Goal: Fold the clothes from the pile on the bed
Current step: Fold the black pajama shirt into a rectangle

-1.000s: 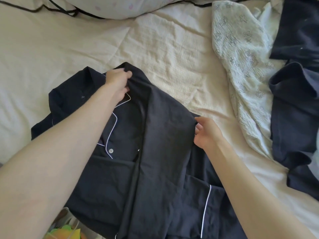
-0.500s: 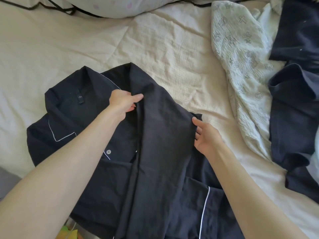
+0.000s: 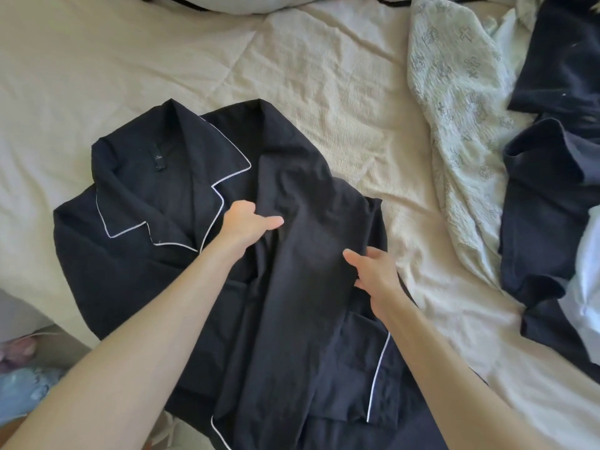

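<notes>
A dark navy pyjama shirt (image 3: 136,261) with white piping lies front up on the bed (image 3: 324,76), collar toward the far side. Its right half is folded over the middle as a long panel (image 3: 308,287). My left hand (image 3: 250,225) grips the inner edge of that panel just below the collar, thumb on top of the cloth. My right hand (image 3: 373,271) holds the panel's right edge, thumb over the fabric and fingers under it. A cuff with a white stripe (image 3: 380,378) lies below my right wrist.
The pile of other clothes sits at the right: a pale printed garment (image 3: 461,125) and dark navy pieces (image 3: 552,206). A pillow (image 3: 259,1) lies along the far edge. Coloured items (image 3: 22,378) show below the bed's near left edge.
My left hand slid from the collar down the folded panel's edge toward me. The collar now lies uncovered and flat. My right hand shifted slightly inward along the panel's right edge.
</notes>
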`<state>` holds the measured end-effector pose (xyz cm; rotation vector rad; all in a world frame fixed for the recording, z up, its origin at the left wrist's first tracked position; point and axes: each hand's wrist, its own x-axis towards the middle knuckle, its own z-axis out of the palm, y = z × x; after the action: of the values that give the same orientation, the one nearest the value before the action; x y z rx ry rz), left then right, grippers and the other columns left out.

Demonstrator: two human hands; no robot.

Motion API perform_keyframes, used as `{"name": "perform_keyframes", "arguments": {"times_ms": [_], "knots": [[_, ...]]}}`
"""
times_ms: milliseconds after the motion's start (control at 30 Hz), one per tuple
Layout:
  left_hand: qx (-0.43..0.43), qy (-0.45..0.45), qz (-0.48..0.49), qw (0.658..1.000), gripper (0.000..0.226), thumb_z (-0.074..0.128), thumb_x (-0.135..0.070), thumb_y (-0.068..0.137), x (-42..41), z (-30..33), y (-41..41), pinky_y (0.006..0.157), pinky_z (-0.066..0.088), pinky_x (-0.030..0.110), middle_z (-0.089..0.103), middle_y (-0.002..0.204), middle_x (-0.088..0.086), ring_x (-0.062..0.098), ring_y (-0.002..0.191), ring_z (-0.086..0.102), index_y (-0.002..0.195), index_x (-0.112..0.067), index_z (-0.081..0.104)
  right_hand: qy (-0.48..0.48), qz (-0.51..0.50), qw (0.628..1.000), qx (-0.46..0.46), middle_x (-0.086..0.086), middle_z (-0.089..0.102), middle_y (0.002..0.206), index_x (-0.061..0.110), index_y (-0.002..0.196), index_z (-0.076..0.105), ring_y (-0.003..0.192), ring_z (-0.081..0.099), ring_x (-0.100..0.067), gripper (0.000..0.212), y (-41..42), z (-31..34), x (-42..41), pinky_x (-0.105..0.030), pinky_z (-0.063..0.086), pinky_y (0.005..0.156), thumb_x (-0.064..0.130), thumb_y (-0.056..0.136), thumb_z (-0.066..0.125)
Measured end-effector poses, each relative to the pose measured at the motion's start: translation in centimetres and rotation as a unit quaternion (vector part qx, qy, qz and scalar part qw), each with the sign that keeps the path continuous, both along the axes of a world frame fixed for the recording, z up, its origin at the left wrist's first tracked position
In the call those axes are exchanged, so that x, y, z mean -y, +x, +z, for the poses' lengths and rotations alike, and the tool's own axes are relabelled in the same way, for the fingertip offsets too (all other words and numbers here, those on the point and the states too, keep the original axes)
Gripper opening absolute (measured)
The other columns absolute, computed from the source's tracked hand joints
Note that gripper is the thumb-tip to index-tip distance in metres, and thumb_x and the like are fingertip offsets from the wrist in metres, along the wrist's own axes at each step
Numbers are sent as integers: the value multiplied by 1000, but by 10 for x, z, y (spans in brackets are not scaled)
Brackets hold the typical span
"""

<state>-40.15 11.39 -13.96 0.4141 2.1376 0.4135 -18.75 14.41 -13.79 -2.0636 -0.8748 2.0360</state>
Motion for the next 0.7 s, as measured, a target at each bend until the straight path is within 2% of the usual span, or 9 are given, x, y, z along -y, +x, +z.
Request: {"name": "perform_keyframes", "arguments": {"times_ms": [67, 100, 167, 233, 300, 433, 567, 633, 700], "knots": [[-55, 30, -5, 998, 31, 74, -27, 79, -4, 12, -15, 56, 41, 19, 61, 76, 3, 20, 72, 53, 80, 2, 63, 2, -39, 999, -12, -11, 68, 106, 12, 94, 62, 98, 65, -26, 7, -1, 1, -5, -36, 55, 82, 19, 93, 60], [-58, 50, 4, 997, 34, 73, -27, 80, -3, 17, -21, 57, 42, 20, 56, 70, 4, 20, 67, 48, 75, 4, 60, 1, -57, 998, -23, -12, 68, 107, 11, 95, 61, 98, 65, -26, 9, -2, 2, -7, -32, 55, 78, 20, 93, 61], [-5, 75, 42, 996, 31, 71, -28, 82, 6, 23, -26, 72, 50, 31, 52, 76, 8, 20, 70, 46, 77, 0, 60, 7, -65, 997, -28, -11, 67, 107, 11, 100, 60, 98, 65, -25, 15, -3, 6, -7, -31, 54, 79, 24, 92, 61], [32, 57, 42, 997, 22, 71, -30, 82, 23, 29, -18, 74, 48, 35, 50, 79, 8, 20, 73, 47, 81, -12, 58, 26, -58, 998, -2, -6, 65, 101, 7, 115, 56, 98, 62, -22, 32, -5, 10, 3, -36, 53, 88, 27, 91, 63], [-8, 38, 17, 999, 19, 71, -29, 80, 48, 27, -4, 75, 43, 29, 53, 80, 5, 19, 76, 49, 88, -19, 58, 68, -39, 995, 58, 6, 59, 92, 9, 128, 49, 100, 60, -20, 44, -5, 15, 19, -40, 48, 97, 27, 90, 63], [-118, 38, 29, 992, 27, 68, -27, 84, 106, 29, 28, 75, 35, 23, 55, 99, -1, 12, 88, 49, 107, -15, 61, 111, 22, 985, 130, 15, 55, 86, 17, 119, 51, 98, 61, -22, 31, 2, 23, 64, -42, 48, 94, 29, 91, 58], [-133, 29, 65, 989, 33, 67, -27, 86, 160, 20, 47, 73, 34, 24, 46, 103, -1, 13, 86, 47, 112, -11, 56, 27, 64, 989, 132, -2, 61, 104, 11, 128, 46, 106, 57, -25, 46, 4, 18, 107, -42, 47, 97, 32, 89, 61], [-108, 6, 58, 992, 29, 67, -31, 85, 182, 16, 51, 72, 33, 24, 47, 98, -1, 14, 85, 47, 103, -11, 57, -23, 58, 990, 123, -9, 58, 115, 9, 131, 44, 110, 55, -26, 52, 2, 14, 120, -41, 48, 96, 32, 89, 63], [-84, -21, 8, 996, 27, 65, -34, 86, 197, 14, 53, 66, 34, 27, 49, 85, 1, 18, 79, 48, 84, -10, 54, -73, 43, 993, 82, -3, 57, 108, 9, 135, 41, 105, 54, -24, 55, -2, 11, 129, -37, 50, 88, 30, 89, 64]]}}
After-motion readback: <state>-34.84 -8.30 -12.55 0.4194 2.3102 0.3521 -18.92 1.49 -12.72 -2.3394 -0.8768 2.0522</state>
